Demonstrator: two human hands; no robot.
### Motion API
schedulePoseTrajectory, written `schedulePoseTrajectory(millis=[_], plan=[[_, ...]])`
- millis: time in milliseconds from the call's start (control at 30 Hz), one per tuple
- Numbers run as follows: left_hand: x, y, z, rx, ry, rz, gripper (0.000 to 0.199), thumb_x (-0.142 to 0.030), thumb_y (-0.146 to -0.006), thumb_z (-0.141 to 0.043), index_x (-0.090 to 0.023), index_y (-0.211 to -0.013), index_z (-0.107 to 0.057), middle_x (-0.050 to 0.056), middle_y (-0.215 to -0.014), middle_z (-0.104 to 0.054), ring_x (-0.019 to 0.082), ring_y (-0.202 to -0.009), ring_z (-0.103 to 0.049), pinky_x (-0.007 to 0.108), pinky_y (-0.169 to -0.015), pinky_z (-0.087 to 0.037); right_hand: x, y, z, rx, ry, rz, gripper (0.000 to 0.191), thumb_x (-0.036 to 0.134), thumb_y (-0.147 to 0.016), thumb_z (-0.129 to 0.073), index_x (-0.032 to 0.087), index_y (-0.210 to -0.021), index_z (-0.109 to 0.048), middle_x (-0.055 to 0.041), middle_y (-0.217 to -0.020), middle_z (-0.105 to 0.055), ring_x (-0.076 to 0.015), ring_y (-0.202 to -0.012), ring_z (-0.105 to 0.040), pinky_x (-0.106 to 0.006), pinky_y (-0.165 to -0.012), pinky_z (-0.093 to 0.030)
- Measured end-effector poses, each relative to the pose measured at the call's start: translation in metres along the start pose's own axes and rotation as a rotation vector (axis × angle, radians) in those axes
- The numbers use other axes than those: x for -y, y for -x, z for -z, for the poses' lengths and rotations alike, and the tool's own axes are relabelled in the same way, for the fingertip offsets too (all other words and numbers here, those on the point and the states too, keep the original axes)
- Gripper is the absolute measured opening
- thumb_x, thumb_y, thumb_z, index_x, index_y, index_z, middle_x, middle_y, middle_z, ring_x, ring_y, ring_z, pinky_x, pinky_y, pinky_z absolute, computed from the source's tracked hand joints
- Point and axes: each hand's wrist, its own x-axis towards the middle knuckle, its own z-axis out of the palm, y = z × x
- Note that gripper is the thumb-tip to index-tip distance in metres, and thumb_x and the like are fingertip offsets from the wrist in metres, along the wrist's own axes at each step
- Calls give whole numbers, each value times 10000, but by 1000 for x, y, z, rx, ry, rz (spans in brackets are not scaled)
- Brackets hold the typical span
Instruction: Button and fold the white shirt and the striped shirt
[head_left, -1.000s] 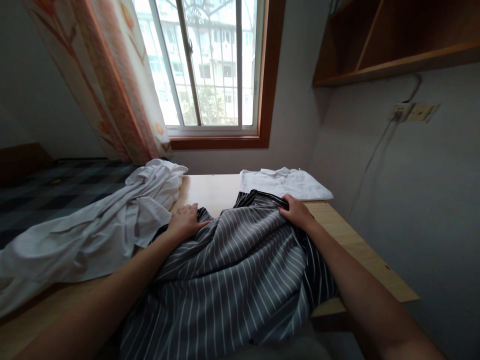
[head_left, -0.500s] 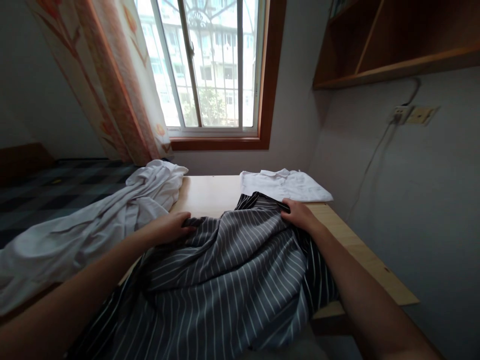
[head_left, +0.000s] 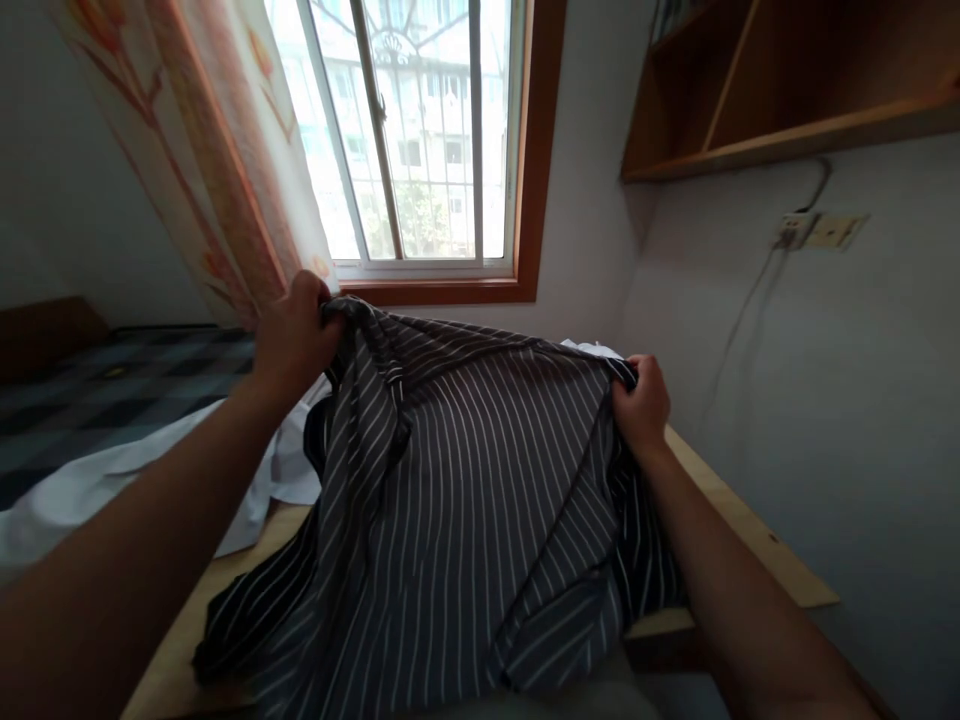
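Note:
A dark striped shirt (head_left: 480,480) with thin white lines hangs stretched between my two hands above the table. My left hand (head_left: 298,325), raised near the curtain's lower end, is closed on one upper corner of it. At the other upper corner, my right hand (head_left: 641,400) grips the cloth in a closed fist, a little lower than the left. The shirt's lower part drapes over the table and toward me, with a loose dark fold at the lower left. Behind its top edge, most of a white folded garment (head_left: 592,348) is hidden.
The light wooden table (head_left: 739,520) shows at right and lower left. A crumpled white cloth (head_left: 135,465) lies at the left, beside a bed with a dark checked cover (head_left: 172,365). A window, a floral curtain (head_left: 202,150) and a wall shelf (head_left: 750,130) surround the table.
Both hands have lifted the striped shirt and moved apart, pulling its top edge taut. My left hand rose most, up and leftward; the right moved slightly up and rightward.

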Motion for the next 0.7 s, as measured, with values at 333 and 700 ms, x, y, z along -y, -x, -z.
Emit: schedulePoseTrajectory(millis=[333,700], plan=[[-14,60,-104,388,-8,-200,357,-284,-876,-505,-201,-1206,-616,142,-1459,-467,337,-1323,-447,474,-1018,-419,3,15,-21,694,97,177,288,420,-901,-540,203,-774,-681,-59,-851,-701,-200,-804,-602,-277,-684,-372],[-26,121,-120,550,155,-339,578,-537,-952,-373,-230,-1429,-487,117,-1527,-427,302,-1413,-358,495,-1143,-273,0,14,-24,609,69,129,243,353,-881,-541,190,-744,-658,-57,-792,-688,-180,-745,-583,-259,-655,-363]])
